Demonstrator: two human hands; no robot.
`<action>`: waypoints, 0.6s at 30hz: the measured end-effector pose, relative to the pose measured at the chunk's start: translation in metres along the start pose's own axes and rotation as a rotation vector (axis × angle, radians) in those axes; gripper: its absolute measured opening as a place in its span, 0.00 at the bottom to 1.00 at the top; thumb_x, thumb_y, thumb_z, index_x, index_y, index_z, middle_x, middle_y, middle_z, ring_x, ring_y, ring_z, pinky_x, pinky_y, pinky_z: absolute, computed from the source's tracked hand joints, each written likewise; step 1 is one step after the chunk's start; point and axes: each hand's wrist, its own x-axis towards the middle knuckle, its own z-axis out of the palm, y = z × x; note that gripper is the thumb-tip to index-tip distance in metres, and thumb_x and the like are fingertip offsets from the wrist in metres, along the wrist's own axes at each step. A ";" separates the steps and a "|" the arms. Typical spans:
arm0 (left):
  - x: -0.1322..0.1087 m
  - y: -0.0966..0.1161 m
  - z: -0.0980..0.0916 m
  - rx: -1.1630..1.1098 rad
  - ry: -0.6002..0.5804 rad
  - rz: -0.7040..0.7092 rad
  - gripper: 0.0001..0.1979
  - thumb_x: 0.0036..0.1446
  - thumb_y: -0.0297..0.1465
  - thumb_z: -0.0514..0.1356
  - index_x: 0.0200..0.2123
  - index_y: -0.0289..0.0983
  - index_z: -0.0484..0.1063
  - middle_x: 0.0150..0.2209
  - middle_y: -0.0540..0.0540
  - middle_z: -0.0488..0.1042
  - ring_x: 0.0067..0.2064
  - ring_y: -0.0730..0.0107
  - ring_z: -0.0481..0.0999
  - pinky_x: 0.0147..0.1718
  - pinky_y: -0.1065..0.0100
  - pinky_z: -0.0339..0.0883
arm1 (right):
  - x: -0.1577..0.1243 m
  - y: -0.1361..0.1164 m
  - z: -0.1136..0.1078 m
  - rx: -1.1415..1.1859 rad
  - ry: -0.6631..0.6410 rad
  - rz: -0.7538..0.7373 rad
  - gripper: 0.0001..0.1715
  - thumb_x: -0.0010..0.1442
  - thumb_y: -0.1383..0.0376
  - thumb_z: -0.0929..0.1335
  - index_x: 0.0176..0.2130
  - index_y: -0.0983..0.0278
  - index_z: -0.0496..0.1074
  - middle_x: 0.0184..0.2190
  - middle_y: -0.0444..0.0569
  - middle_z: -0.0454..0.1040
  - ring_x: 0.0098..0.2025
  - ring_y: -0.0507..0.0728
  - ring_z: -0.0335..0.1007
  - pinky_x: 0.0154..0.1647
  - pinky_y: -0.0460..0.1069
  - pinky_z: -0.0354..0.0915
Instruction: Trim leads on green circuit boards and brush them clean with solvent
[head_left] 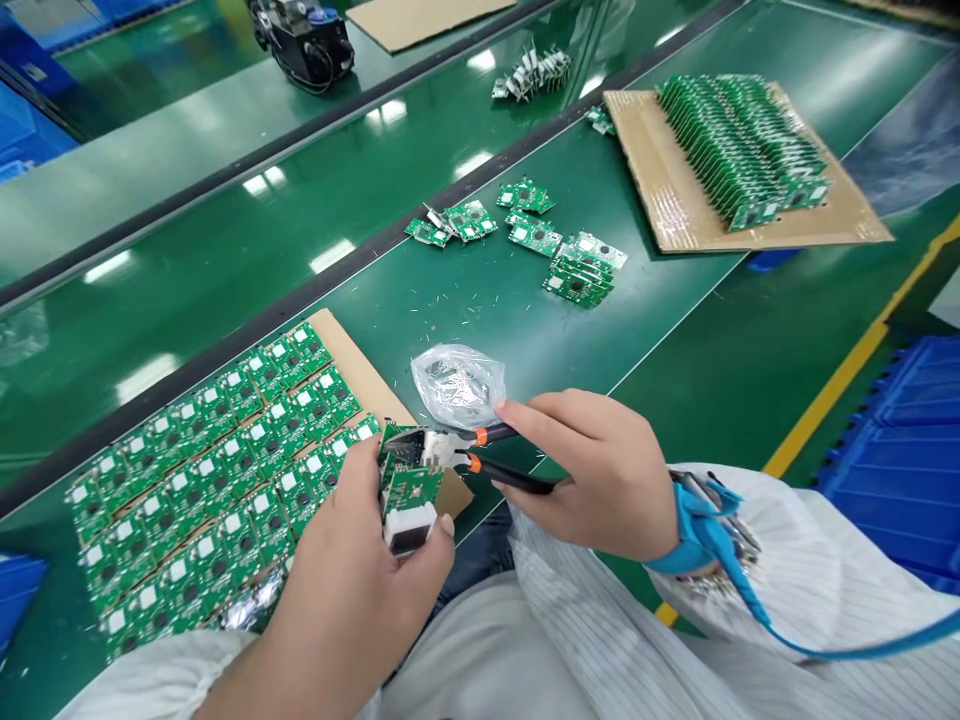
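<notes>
Between the thumb and fingers of my left hand [367,580] is a small green circuit board [415,488] with a white block at its near end. My right hand [600,475] is closed around the black handles of a pair of cutting pliers [450,447] with orange bands. The jaws of the pliers are at the far side of the board; whether they touch a lead there I cannot make out. Just beyond the pliers lies a clear plastic bag [457,385] with thin metal clippings in it. A blue strap [694,530] circles my right wrist.
Rows of green boards [217,470] lie on cardboard at the left. Loose boards [577,270] sit in small piles mid-table, with clippings scattered nearby. A cardboard sheet [645,200] at the right carries boards stood on edge. Blue crates [900,440] stand at the lower right.
</notes>
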 end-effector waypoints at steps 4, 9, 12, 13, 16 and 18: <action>0.006 0.006 -0.004 -0.009 -0.085 -0.062 0.17 0.46 0.35 0.60 0.41 0.41 0.64 0.25 0.52 0.74 0.20 0.66 0.72 0.18 0.69 0.60 | -0.001 0.000 -0.001 0.029 -0.073 0.041 0.17 0.51 0.63 0.68 0.42 0.67 0.73 0.30 0.49 0.77 0.28 0.55 0.71 0.24 0.48 0.62; 0.015 0.010 -0.011 -0.041 -0.251 -0.099 0.16 0.48 0.34 0.59 0.43 0.42 0.66 0.22 0.56 0.71 0.21 0.69 0.69 0.19 0.72 0.61 | -0.001 0.005 -0.004 0.008 -0.210 0.126 0.18 0.49 0.61 0.69 0.42 0.63 0.73 0.29 0.46 0.75 0.28 0.55 0.72 0.24 0.48 0.62; 0.016 0.006 -0.013 -0.010 -0.259 -0.072 0.10 0.49 0.35 0.58 0.37 0.43 0.65 0.24 0.56 0.71 0.23 0.71 0.70 0.20 0.72 0.62 | -0.002 0.010 -0.004 -0.041 -0.188 0.158 0.23 0.49 0.61 0.69 0.46 0.66 0.72 0.33 0.51 0.74 0.32 0.57 0.71 0.28 0.50 0.64; 0.014 0.004 -0.014 0.000 -0.246 -0.050 0.09 0.49 0.35 0.58 0.36 0.42 0.65 0.25 0.55 0.71 0.23 0.71 0.70 0.20 0.72 0.63 | -0.003 0.012 -0.004 -0.058 -0.154 0.149 0.26 0.49 0.61 0.69 0.47 0.68 0.71 0.35 0.53 0.74 0.34 0.59 0.71 0.30 0.51 0.65; 0.009 -0.004 -0.014 -0.015 -0.241 0.009 0.11 0.50 0.35 0.58 0.38 0.42 0.64 0.26 0.55 0.73 0.23 0.70 0.73 0.20 0.72 0.65 | -0.003 0.016 -0.004 -0.105 -0.068 0.077 0.30 0.49 0.60 0.70 0.50 0.72 0.68 0.38 0.58 0.73 0.38 0.62 0.69 0.34 0.55 0.65; 0.005 -0.008 -0.014 -0.024 -0.249 0.045 0.14 0.50 0.34 0.58 0.42 0.43 0.63 0.28 0.55 0.75 0.21 0.71 0.73 0.19 0.72 0.66 | -0.002 0.016 -0.005 -0.109 -0.037 0.027 0.29 0.49 0.61 0.69 0.50 0.71 0.68 0.37 0.58 0.72 0.37 0.62 0.68 0.34 0.56 0.63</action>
